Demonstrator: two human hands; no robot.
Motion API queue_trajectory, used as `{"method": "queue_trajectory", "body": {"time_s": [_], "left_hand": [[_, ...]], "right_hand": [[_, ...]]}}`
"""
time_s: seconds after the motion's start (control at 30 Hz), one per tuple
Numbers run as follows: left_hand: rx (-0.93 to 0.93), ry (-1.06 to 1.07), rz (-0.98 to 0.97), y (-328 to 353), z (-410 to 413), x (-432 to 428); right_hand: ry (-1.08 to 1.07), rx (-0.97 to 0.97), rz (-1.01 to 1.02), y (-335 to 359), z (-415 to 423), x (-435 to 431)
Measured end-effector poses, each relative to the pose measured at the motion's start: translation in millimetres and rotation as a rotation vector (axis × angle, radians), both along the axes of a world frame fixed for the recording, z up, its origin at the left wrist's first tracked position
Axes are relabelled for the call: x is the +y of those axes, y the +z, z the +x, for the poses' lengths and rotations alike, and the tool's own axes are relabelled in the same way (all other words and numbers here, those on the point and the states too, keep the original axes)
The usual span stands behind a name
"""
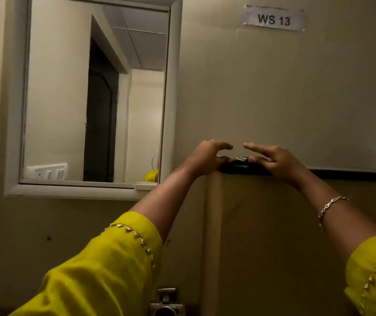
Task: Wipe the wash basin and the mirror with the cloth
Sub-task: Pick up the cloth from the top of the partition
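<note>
The white-framed mirror point(96, 96) hangs on the wall at the left and reflects a dark doorway and a switch plate. Both my arms reach up to the black-edged ledge point(353, 173) to the right of the mirror. A dark flat object point(239, 165) lies on the ledge's left end. My left hand point(206, 156) holds its left end and my right hand point(273, 158) holds its right end, with the index fingers stretched out above it. No cloth is in view, and the wash basin is out of the frame.
A metal tap point(166, 301) shows at the bottom edge between my yellow sleeves. A "WS 13" label point(273, 19) is stuck high on the wall. A beige partition panel point(262, 236) runs below the ledge. A small white tray point(146, 185) sits at the mirror's lower right corner.
</note>
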State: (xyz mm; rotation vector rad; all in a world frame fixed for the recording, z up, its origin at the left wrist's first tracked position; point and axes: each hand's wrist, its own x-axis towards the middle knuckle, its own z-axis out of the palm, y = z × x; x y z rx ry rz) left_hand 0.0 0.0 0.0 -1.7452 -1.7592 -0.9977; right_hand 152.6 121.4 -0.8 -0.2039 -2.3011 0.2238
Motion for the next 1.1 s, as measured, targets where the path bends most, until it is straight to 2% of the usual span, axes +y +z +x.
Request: {"method": "queue_trajectory", "body": {"time_s": [0.17,0.4,0.63,0.77,0.93,1.1], "left_hand": [[-0.034,-0.019,-0.13,12,1,9],[0.016,0.011,-0.116,14,3,16],[0.08,0.064,-0.019,9,5,23],[0.017,0.078,0.109,12,1,27],[-0.008,0.043,0.285,41,-3,7],[-0.029,0.051,0.347,63,-12,-35]], "right_hand": [[-0.039,-0.125,-0.024,7,3,16],[-0.012,-0.068,-0.055,11,-5,18],[-0.16,0.054,0.065,7,-18,18],[-0.187,0.146,0.1,16,-25,18],[-0.128,0.31,0.135,47,-36,-1],[0.01,0.335,0.15,74,-51,-35]]}}
